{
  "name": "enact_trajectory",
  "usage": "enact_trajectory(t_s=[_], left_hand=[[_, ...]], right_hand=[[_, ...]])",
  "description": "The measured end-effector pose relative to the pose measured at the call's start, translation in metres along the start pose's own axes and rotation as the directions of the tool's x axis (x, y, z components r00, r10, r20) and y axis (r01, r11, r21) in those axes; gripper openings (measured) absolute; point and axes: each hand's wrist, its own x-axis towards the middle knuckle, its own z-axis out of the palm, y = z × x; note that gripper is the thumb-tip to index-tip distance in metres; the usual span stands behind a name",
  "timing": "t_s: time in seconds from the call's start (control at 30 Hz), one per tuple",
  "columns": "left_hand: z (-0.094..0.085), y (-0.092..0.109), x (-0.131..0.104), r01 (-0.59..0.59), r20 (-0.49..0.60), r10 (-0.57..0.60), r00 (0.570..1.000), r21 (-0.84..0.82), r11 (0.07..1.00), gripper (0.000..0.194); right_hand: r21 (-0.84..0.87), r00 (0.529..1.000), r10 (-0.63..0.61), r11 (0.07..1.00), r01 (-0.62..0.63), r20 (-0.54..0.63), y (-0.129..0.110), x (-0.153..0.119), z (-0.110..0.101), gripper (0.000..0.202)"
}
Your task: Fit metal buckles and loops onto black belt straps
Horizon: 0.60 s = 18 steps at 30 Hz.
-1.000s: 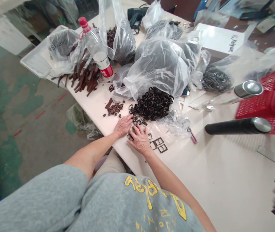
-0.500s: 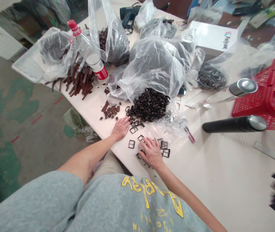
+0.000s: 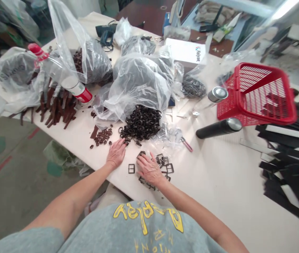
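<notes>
My left hand (image 3: 116,153) lies palm down with fingers stretched out, fingertips at the near edge of a heap of black rings (image 3: 143,121). Dark metal buckles lie around and partly under my right hand (image 3: 151,171), whose fingers are spread. Its fingertips touch a small dark buckle (image 3: 140,154); what is under the palm is hidden. A single square buckle (image 3: 131,168) lies flat between the two hands. More buckles (image 3: 170,168) overlap to the right of my right hand. Small brown beads or eyelets (image 3: 104,136) form a little pile beyond my left hand.
Plastic bags (image 3: 141,77) stand behind the ring heap. A red-capped bottle (image 3: 82,92) leans over brown strips (image 3: 57,109) at left. To the right are a pink-handled tool (image 3: 186,144), a black flask (image 3: 218,128), a red basket (image 3: 265,95) and black strips (image 3: 283,175).
The camera view has turned to the right. Beside the ring heap, the dark buckle pieces have moved away from my left fingertips toward my right hand, which has shifted slightly left.
</notes>
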Motion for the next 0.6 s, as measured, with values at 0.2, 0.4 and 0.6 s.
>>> enact_trajectory(t_s=[0.2,0.4,0.6], left_hand=[[0.003,0.0,0.0,0.004,0.013,-0.005,1.0,0.056,0.998,0.035],[0.008,-0.002,-0.001,-0.017,0.011,0.016,1.0,0.11,0.994,0.035],[0.015,-0.005,-0.002,-0.026,-0.035,0.029,0.999,0.107,0.994,0.034]], right_hand=[[0.042,0.983,0.065,0.997,-0.059,-0.17,0.008,-0.042,-0.038,0.027],[0.279,0.642,0.51,0.857,-0.433,-0.572,0.061,-0.038,-0.104,0.036],[0.301,0.584,0.686,0.722,-0.623,-0.434,0.15,0.037,-0.12,0.049]])
